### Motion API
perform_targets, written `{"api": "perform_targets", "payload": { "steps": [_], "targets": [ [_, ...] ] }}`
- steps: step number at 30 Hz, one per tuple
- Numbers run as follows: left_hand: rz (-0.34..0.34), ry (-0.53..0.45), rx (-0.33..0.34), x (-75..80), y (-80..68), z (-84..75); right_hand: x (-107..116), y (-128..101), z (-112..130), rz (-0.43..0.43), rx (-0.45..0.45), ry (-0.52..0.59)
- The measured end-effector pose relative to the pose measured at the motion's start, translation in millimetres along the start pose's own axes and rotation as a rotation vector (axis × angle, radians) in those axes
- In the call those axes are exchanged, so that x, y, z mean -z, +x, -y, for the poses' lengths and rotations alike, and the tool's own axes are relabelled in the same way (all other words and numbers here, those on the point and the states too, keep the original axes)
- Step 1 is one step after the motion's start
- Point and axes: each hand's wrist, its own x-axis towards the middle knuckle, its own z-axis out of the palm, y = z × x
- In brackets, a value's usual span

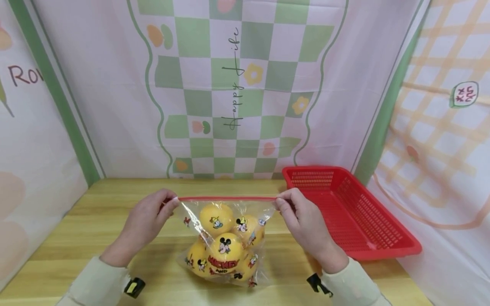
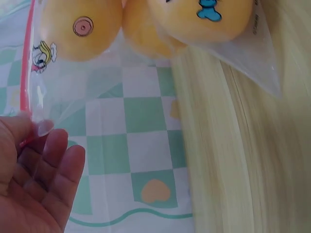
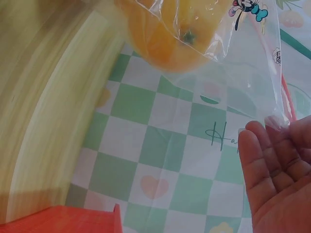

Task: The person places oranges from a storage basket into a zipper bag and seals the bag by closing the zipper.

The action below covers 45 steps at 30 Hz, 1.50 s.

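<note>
A clear zip bag (image 1: 268, 221) with a red seal strip and cartoon prints holds several orange-yellow fruits (image 1: 216, 219). In the head view my left hand (image 1: 147, 216) pinches the strip's left end, and my right hand (image 1: 304, 216) pinches its right end. The strip is stretched straight between them. The left wrist view shows the thumb and fingers of the left hand (image 2: 41, 170) at the bag's corner, beneath the fruits (image 2: 80, 29). In the right wrist view the right hand (image 3: 277, 170) holds the other corner; a green stem spot shows on one fruit (image 3: 170, 34).
A red plastic basket (image 1: 325, 204) with slotted walls stands on the right of the wooden table (image 1: 99, 212). Behind the table hangs a green-and-white checked cloth (image 1: 226, 102), with printed cloth on both sides.
</note>
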Motion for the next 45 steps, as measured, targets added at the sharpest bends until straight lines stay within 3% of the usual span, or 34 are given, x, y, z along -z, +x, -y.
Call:
{"api": "perform_targets", "payload": {
  "steps": [9,22,38,45],
  "targets": [
    [0.031,-0.147,0.13,-5.9,7.6,-6.4,-6,6,-4,0.08,-0.209,0.194],
    [0.049,-0.319,0.298,-18.5,16.0,-4.0,-20,18,-9,0.132,-0.403,0.304],
    [0.02,-0.456,0.437,-32.6,26.6,-5.8,-32,25,-21,0.144,-0.527,0.361],
    [0.011,-0.481,0.462,-38.1,29.7,-9.3,-35,25,-22,0.204,-0.608,0.435]
  ]
}}
